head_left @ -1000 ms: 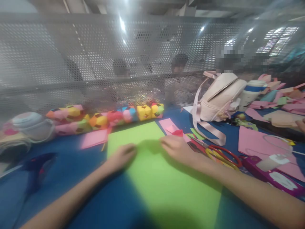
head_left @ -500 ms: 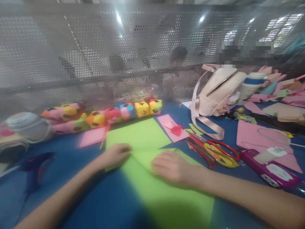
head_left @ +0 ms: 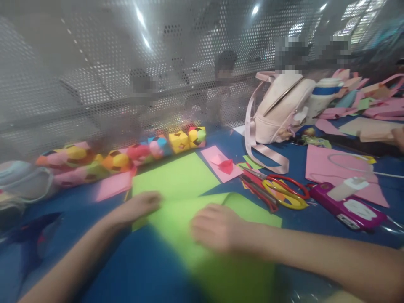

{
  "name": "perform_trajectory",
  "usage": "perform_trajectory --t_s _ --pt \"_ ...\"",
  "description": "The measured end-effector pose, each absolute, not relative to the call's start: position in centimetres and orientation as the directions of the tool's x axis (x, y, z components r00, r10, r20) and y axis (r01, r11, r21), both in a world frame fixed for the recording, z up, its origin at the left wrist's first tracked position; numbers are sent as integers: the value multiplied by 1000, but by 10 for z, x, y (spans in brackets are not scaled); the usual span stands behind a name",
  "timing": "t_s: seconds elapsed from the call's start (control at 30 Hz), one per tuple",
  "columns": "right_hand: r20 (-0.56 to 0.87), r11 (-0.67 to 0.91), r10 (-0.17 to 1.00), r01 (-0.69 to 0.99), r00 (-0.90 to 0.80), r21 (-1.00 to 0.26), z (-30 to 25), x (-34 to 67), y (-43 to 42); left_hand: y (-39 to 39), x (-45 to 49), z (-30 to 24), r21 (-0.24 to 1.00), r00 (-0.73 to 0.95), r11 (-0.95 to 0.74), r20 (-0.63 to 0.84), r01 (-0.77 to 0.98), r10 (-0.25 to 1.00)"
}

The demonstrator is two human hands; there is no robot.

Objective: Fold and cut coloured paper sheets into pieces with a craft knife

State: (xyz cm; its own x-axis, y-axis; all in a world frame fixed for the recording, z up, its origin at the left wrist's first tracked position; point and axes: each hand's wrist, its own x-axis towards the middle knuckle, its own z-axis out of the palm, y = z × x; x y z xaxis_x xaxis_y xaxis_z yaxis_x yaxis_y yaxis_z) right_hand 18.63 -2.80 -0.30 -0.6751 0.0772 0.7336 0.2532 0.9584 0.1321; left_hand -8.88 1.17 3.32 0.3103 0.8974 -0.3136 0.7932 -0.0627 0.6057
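A light green paper sheet [head_left: 176,179] lies on the blue table [head_left: 78,223] in front of me, with its upper right corner folded down toward me. My left hand [head_left: 139,206] rests on the sheet's left edge, fingers curled and pressing it. My right hand [head_left: 214,227] lies on the folded flap with its fingers bent together, gripping the paper. Both hands are blurred by motion.
Several coloured paper cubes [head_left: 179,141] line the perforated metal screen [head_left: 126,84]. Pink paper [head_left: 217,162], scissors [head_left: 284,193], a purple phone [head_left: 347,206] and a pale backpack [head_left: 277,113] lie to the right. A dark glue gun [head_left: 34,235] sits at left.
My right hand has pulled the sheet's far right corner down toward me, folding it over. The left hand stays on the left edge. The view has shifted.
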Motion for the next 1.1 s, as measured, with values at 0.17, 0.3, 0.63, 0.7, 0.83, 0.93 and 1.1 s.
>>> perform_trajectory --t_s 0.17,0.3,0.63,0.7,0.83,0.93,1.1 --pt "765 938 67 302 -641 171 -1 189 -24 14 -95 37 668 246 27 -311 744 918" --pt "777 933 77 321 -625 166 4 192 -22 17 -94 34 688 183 44 -254 724 950" --pt "600 944 208 318 -772 82 -11 215 -7 14 -78 15 635 168 -54 -121 771 978" --pt "564 952 232 304 -792 35 -13 220 -4 15 -82 13 645 191 -70 -119 761 974" --pt "518 961 245 276 -819 -18 -12 221 -5 14 -88 13 636 223 -95 -123 766 967" --pt "489 964 242 265 -838 -23 -9 218 -10 12 -87 16 590 290 -179 -97 787 952" --pt "424 982 184 186 -887 -36 -2 216 -23 16 -91 24 542 406 -285 -115 791 907"
